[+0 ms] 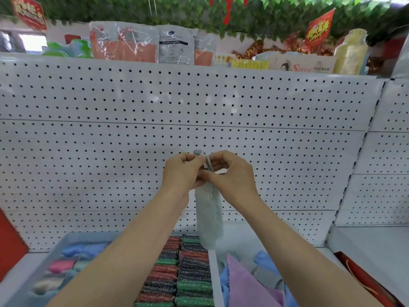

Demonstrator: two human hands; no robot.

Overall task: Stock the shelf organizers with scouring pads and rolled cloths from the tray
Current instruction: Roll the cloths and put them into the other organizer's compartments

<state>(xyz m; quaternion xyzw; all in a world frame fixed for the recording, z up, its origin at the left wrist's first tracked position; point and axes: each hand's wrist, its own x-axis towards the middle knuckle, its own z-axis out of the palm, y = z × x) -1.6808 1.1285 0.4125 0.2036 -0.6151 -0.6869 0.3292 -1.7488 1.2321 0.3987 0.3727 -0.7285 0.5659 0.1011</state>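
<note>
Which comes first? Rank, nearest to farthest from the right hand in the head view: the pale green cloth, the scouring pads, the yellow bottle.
1. Pale green cloth: pinched at its top by the right hand and the left hand, hanging down between them.
2. Scouring pads: stacked rows below the hands.
3. Yellow bottle: top shelf, far upper right.
</note>
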